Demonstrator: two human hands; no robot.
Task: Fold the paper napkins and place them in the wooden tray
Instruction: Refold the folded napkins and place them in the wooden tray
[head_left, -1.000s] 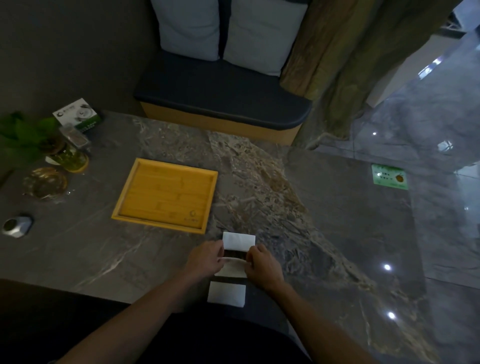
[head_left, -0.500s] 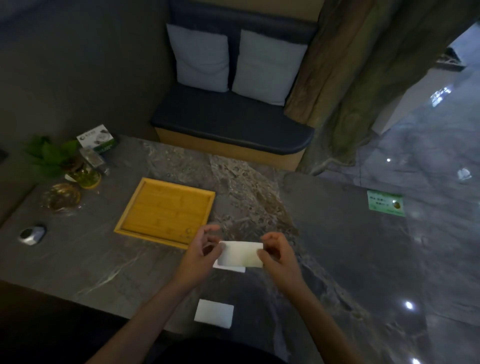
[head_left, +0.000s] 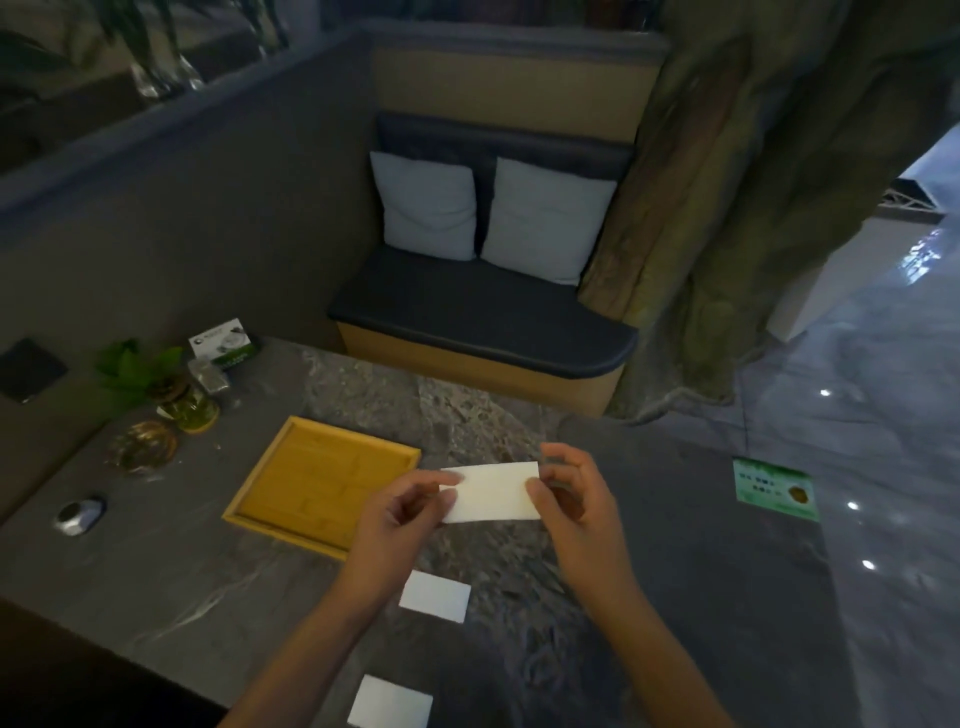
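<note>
Head view, white rectangular napkin (head_left: 491, 491) held flat, left hand (head_left: 400, 512) and right hand (head_left: 574, 499) fingers pinching its ends

napkin (head_left: 491, 492) lifted off table, now held higher between left hand (head_left: 402, 512), right hand (head_left: 574, 499)

Both forearms bare, no sleeves, rings or watch visible.

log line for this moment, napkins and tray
both hands: left hand, right hand hold napkin aloft | tray empty | table: two napkins
</note>
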